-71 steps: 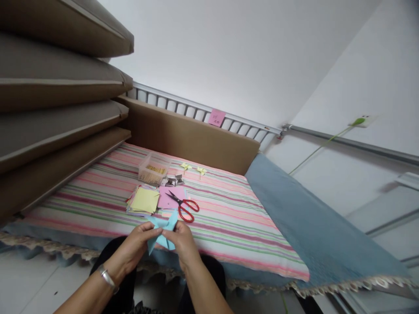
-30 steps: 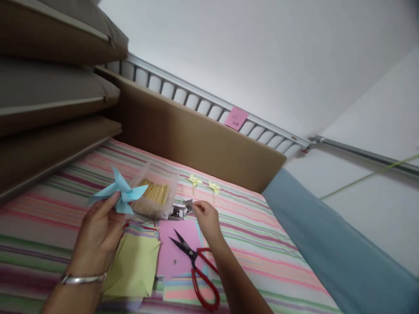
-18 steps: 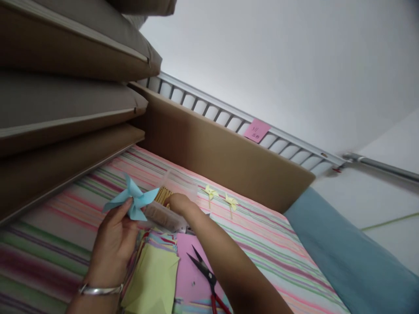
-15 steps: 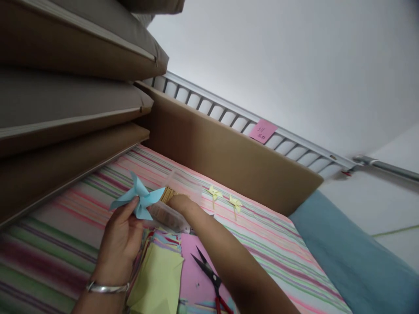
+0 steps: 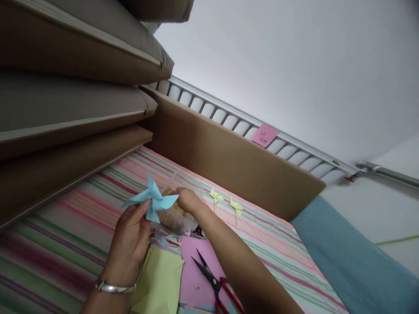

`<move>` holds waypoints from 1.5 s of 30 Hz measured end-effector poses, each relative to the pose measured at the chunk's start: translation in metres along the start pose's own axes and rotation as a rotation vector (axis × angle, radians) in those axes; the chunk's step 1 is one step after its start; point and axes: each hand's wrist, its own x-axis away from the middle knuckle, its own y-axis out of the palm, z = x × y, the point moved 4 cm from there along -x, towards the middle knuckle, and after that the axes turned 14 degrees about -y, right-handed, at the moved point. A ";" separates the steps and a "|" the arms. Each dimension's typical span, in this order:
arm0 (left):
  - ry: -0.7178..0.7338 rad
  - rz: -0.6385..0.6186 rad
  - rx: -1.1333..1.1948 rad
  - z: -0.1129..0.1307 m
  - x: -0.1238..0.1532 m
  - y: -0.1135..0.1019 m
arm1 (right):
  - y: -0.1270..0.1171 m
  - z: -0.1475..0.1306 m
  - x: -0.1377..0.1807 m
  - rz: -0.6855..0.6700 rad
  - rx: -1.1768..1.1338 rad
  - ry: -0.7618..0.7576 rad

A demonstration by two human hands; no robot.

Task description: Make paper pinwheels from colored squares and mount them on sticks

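Observation:
A light blue paper pinwheel (image 5: 159, 203) is pinched between the thumb and fingers of my left hand (image 5: 132, 229), the thumb near its centre. Over a clear plastic box (image 5: 170, 176) just beyond, my right hand (image 5: 189, 201) reaches in with curled fingers, mostly hidden. Thin wooden sticks (image 5: 166, 192) stand in the box beside those fingers; whether one is gripped is hidden. Below the hands lie a yellow paper stack (image 5: 159, 279) and a pink paper sheet (image 5: 193, 253). Open scissors (image 5: 214, 283) with red handles rest on the pink sheet.
Two small yellow pinwheels (image 5: 215, 196) on sticks lie right of the box on a striped cloth (image 5: 278, 244). Paper scraps (image 5: 165, 240) sit near the box. Stacked cushions (image 5: 65, 104) rise at left; a brown board (image 5: 229, 161) stands behind, before a radiator (image 5: 212, 111).
My left hand has moved right with the blue pinwheel, closer to my right hand. My right hand has lifted slightly at the box, showing more of the sticks.

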 end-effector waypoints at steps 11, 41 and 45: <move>-0.165 -0.309 -0.728 -0.071 0.009 0.020 | -0.060 -0.006 0.208 0.658 -0.613 0.304; 0.092 -0.647 -1.150 -0.138 0.042 0.045 | -0.024 0.014 0.261 0.740 -0.933 0.368; 0.093 -0.642 -1.154 -0.138 0.043 0.043 | -0.026 0.009 0.259 0.764 -0.939 0.372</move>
